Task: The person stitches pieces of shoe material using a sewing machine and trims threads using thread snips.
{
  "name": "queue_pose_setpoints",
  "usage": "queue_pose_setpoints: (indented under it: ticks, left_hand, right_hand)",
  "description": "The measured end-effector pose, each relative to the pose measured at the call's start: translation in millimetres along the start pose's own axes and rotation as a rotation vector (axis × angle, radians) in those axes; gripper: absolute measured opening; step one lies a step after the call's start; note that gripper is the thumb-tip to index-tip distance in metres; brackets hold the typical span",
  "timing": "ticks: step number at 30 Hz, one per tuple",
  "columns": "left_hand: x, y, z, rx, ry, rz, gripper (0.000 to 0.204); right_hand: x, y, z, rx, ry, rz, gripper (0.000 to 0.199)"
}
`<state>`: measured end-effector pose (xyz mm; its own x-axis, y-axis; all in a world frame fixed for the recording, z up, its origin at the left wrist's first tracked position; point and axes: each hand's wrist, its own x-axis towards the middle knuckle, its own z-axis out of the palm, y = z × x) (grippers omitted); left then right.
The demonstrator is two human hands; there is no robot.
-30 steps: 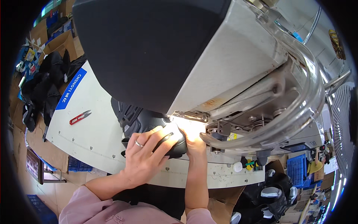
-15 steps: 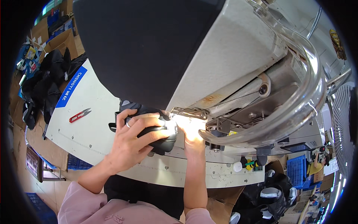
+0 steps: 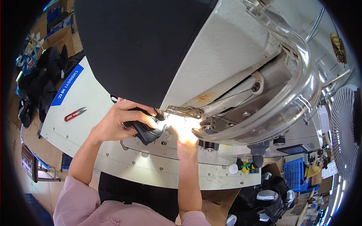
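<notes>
My left hand [image 3: 118,119] is closed on a black shoe upper [image 3: 145,132], thumb and fingers gripping it near the needle area of a sewing machine [image 3: 211,67]. The upper has a stitched edge, and part of it disappears under the machine's dark head. My right hand [image 3: 186,141] is at the other side of the needle area, its wrist bent up from the table's near edge. Bright lamp glare washes out its fingers, so their hold cannot be seen. Red-handled thread snips [image 3: 75,114] lie on the white table [image 3: 98,130] to the left.
A clear curved guard [image 3: 294,120] juts out at the machine's right. Small bottles [image 3: 245,166] stand at the table's right end. Black pieces [image 3: 49,69] are heaped at the far left, and more uppers [image 3: 267,199] lie at the lower right. A fan [image 3: 343,128] stands far right.
My left hand has turned and shifted left and upward along with the shoe upper, which is now more tucked beneath the machine head. The whole view has shifted slightly left.
</notes>
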<state>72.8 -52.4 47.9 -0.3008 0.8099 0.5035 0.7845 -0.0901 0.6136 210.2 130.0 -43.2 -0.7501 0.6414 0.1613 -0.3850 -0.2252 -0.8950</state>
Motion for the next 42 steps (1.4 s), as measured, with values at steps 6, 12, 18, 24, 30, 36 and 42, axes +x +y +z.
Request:
queue_pose_setpoints:
  ticks: [6, 12, 18, 24, 30, 36, 42]
  left_hand:
    - [14, -9, -8, -0.321, -0.051, 0.061, 0.040]
    - [13, -9, 1, -0.418, 0.053, -0.059, 0.038]
    - [3, 1, 14, -0.320, 0.164, -0.029, 0.043]
    - [-10, 14, 29, -0.105, 0.285, -0.016, 0.050]
    - [-11, 8, 33, 0.014, 0.298, 0.015, 0.050]
    - [-8, 9, 33, -0.025, 0.300, -0.030, 0.048]
    - [-8, 11, 31, -0.193, 0.301, -0.109, 0.044]
  right_hand:
    - [-5, -6, 14, -0.352, -0.001, -0.221, 0.016]
    - [-7, 1, 14, -0.320, 0.059, -0.296, 0.015]
    - [-4, 4, 12, -0.485, 0.129, -0.219, 0.011]
    - [-5, -8, 1, -0.002, -0.006, 0.097, 0.014]
    - [-3, -7, 0, 0.094, 0.060, 0.173, 0.016]
    - [-2, -11, 1, 0.115, -0.014, 0.128, 0.018]
    - [2, -5, 5, 0.282, -0.131, 0.055, 0.020]
